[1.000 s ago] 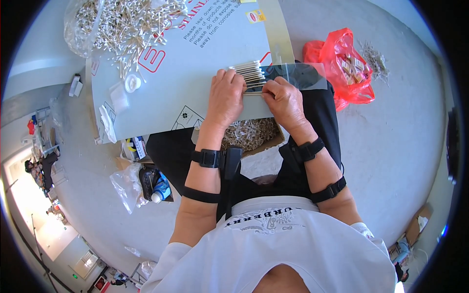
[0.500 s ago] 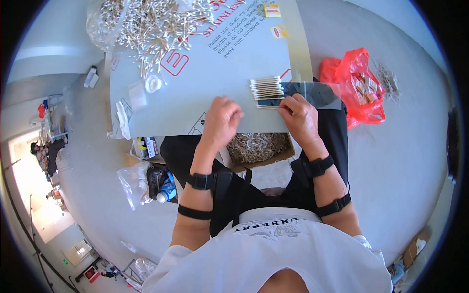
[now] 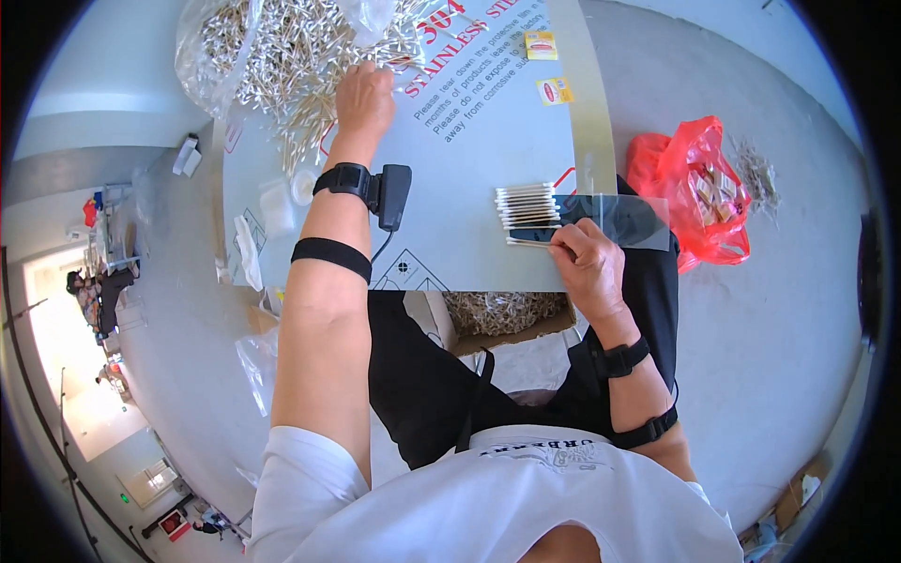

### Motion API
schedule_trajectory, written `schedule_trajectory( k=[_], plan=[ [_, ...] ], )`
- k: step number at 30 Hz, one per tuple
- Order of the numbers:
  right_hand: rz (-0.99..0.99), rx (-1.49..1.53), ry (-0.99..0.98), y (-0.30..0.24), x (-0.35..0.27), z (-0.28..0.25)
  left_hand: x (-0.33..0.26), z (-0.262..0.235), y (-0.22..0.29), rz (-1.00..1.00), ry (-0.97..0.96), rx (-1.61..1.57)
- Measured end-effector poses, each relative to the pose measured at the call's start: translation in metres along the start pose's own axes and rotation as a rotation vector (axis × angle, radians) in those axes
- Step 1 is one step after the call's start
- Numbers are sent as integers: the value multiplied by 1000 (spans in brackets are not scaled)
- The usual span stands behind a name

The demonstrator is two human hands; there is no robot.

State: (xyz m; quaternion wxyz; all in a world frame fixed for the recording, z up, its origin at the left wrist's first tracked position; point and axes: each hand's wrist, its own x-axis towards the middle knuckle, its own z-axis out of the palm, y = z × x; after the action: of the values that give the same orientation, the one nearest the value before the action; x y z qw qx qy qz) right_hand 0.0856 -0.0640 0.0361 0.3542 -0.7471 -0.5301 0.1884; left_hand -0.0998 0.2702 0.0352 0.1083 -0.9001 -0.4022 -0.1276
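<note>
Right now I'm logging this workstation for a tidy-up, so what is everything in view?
Grey metal sheet: one, across the lap.
Loose white-tipped cotton swabs: large pile, far left of sheet, spilling from a clear plastic bag.
Aligned cotton swabs: one small row, right side of sheet.
Clear plastic sleeve: one, beside the row.
Red plastic bag: one, floor at right.
Cardboard box of swabs: one, under the sheet.
Left hand: in the loose pile.
Right hand: on the row's near edge.

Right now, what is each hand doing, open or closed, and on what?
Left hand: closed in the loose cotton swabs; grip contents hidden.
Right hand: fingers pinching the row of swabs on the clear strip.
</note>
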Motion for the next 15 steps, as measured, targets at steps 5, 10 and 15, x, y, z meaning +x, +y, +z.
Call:
schedule_trajectory(
  k=[5,10,15],
  plan=[
    [-32,-6,7,0,1,0,-2,-1,0,74,25,-92],
    [-27,-8,-3,6,0,0,-18,-20,65,152,-133,-476],
    [-38,-17,-3,7,0,5,-56,-27,150,178,-185,-633]
  ],
)
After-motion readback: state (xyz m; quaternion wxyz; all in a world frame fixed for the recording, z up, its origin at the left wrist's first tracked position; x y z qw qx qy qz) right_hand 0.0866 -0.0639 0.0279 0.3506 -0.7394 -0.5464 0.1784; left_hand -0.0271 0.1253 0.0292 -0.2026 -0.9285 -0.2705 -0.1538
